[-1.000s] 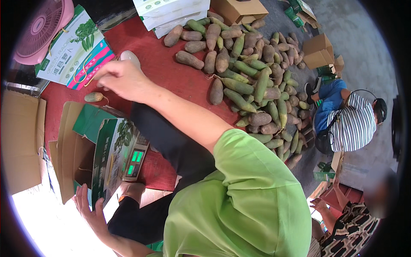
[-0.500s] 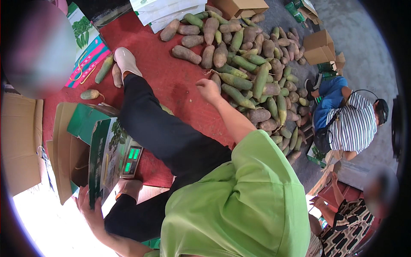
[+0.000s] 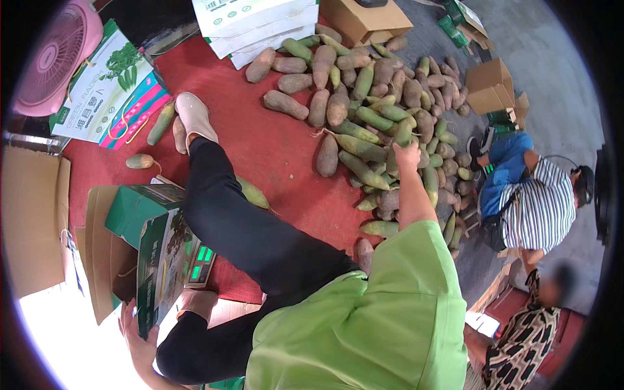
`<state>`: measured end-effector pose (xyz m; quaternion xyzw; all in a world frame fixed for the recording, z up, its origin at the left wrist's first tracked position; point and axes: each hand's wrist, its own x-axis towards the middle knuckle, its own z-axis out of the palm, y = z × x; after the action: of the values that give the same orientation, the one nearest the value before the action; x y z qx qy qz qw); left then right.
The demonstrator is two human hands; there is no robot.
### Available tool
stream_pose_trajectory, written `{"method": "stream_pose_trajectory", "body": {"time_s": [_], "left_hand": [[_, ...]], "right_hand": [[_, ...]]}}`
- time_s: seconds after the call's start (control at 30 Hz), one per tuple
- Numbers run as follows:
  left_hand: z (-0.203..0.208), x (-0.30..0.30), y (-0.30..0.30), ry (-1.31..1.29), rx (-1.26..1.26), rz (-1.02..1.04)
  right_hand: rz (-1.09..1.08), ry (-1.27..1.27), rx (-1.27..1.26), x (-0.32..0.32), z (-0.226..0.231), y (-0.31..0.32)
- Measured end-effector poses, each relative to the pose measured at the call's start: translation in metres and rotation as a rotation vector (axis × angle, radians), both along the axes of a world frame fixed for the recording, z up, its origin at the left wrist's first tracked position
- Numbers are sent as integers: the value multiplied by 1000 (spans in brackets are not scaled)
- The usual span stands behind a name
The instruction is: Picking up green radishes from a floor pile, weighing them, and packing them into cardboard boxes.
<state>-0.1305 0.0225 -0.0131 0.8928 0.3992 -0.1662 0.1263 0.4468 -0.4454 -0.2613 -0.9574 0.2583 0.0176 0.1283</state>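
Out over the pile, my right hand (image 3: 407, 156) is closed around the near end of a green radish (image 3: 403, 132), which points away from me. Long green and reddish-brown radishes (image 3: 361, 148) lie all around it. At the lower left, my left hand (image 3: 135, 335) grips the near edge of an open green and white carton (image 3: 152, 276), thumb and fingers on either side of its flap. The carton rests by a weighing scale (image 3: 200, 263) with lit green digits. Part of the carton's inside is hidden by its walls.
My booted foot (image 3: 194, 117) stands on the red carpet (image 3: 260, 149), with a loose radish (image 3: 249, 193) beside my leg. A pink fan (image 3: 58, 58) and a printed carton (image 3: 107, 91) are far left. Two people sit at the right, one in a striped shirt (image 3: 539, 190).
My right hand has moved right and slightly nearer, from above the carpet onto the pile, and taken hold of a green radish. My left hand stays at the carton's edge.
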Motion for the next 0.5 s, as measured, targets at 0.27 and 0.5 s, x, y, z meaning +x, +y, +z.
{"method": "stream_pose_trajectory", "body": {"time_s": [0.27,0.5], "left_hand": [[-2,6,23,5,-445,200],[1,48,-3,-281,-273,133]], "right_hand": [[40,-59,122,24,-58,-27],[90,-83,409,33,-65,-42]]}}
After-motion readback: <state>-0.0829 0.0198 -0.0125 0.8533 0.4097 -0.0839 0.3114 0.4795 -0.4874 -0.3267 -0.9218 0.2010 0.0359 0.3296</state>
